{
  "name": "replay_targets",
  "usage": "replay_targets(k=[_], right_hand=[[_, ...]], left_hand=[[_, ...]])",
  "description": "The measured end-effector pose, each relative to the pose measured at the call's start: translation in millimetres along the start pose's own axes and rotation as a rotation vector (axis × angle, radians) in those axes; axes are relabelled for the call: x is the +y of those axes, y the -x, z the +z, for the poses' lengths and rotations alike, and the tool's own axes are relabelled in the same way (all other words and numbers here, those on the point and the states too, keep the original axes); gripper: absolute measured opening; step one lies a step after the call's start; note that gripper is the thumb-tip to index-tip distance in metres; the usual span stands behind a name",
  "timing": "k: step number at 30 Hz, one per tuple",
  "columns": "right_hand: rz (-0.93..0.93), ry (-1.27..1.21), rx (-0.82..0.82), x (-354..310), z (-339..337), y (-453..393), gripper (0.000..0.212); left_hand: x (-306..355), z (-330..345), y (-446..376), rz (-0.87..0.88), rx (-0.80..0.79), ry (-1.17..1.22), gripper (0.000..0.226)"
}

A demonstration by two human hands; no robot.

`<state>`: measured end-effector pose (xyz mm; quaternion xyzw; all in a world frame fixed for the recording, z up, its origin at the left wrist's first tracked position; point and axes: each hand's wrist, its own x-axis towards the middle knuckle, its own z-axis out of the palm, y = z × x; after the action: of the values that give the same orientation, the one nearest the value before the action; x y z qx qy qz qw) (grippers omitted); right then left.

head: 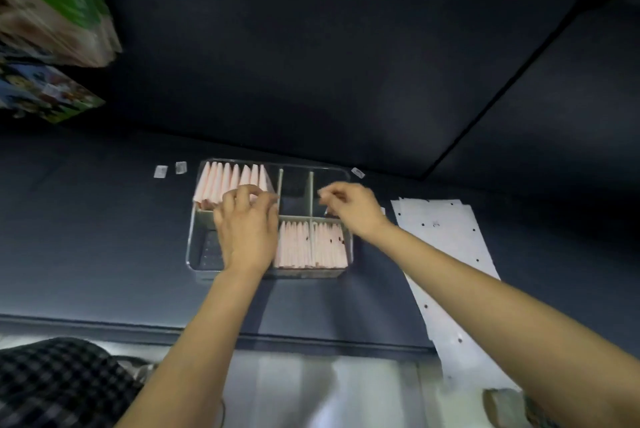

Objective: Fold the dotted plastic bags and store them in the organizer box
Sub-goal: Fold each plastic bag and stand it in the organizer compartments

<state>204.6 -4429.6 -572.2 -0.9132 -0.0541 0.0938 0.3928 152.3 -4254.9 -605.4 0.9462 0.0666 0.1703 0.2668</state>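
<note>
A clear organizer box with several compartments stands on the dark table. Folded pink bags fill its back-left compartment, and more folded pink bags fill the two front-right ones. My left hand lies over the left side of the box, its fingertips curled on the folded bags at the back left. My right hand hovers over the back-right compartment with its fingertips pinched together; what they pinch is too small to tell. Flat dotted plastic bags lie stacked to the right of the box.
Three small white tags lie behind the box. Colourful packages hang at the upper left. A checked cloth sits at the lower left, in front of the table edge.
</note>
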Motion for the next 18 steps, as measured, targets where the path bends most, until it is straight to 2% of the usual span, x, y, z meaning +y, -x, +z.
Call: replay_targets(k=[2,6,9,11,13,15,18], right_hand=[[0.025,0.065,0.04,39.8,-34.1,25.8,0.017],[0.216,0.243,0.063,129.5,-90.0,95.7,0.021],[0.301,0.412,-0.095,185.7,-111.0,155.5,0.046],[0.293,0.508,-0.257,212.6,-114.1,192.9,0.07],[0.248,0.531,-0.326,235.6,-110.3,222.7,0.08],[0.214,0.502,-0.268,252.2,-103.4,243.5,0.075],[0.086,0.57,-0.109,261.0,-94.4,247.2,0.051]], left_hand=[[20.9,6.0,10.2,0.147,-0.074,0.073,0.016],[61.1,30.7,49.0,0.385,-0.408,0.156,0.02],[76.9,57.8,85.4,0.465,-0.62,0.099,0.026],[80.2,75.0,107.1,0.504,-0.77,0.018,0.033],[78.0,88.0,124.2,0.557,-0.9,-0.082,0.047],[73.2,95.6,135.6,0.61,-0.972,-0.177,0.06],[65.4,100.1,143.3,0.646,-0.985,-0.236,0.07]])
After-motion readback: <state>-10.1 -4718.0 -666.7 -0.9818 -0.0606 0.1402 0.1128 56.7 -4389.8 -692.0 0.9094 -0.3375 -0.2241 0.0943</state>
